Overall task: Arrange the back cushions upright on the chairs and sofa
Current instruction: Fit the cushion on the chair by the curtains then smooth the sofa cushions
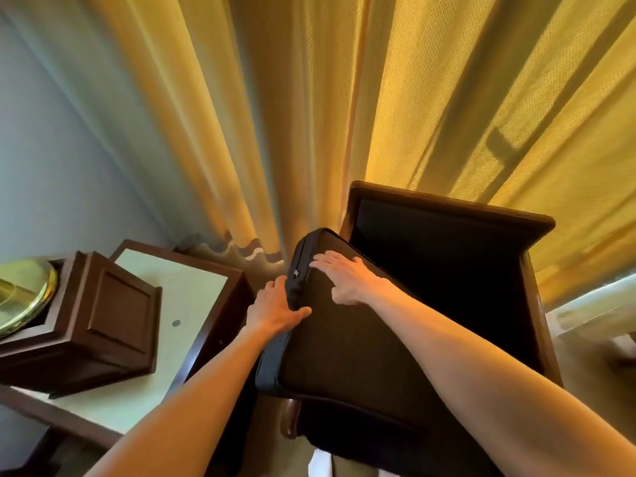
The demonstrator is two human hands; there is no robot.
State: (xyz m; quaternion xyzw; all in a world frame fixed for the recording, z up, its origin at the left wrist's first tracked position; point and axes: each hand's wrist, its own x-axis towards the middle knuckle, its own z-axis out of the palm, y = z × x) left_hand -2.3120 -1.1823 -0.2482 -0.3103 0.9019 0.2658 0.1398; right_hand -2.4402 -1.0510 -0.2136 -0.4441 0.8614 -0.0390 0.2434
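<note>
My left hand (275, 306) grips the dark cushion (344, 339) by its zippered edge, centre frame, to steer it; my right hand (347, 278) lies open on its face, probably pressing it toward the chair (464, 222) back.

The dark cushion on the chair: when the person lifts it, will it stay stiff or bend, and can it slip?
The dark cushion probably holds its shape: its edges look straight though tilted. It seems light, since the left hand grips only one zippered edge while the right hand lies flat on top. Its woven cover looks unlikely to slip.
</note>
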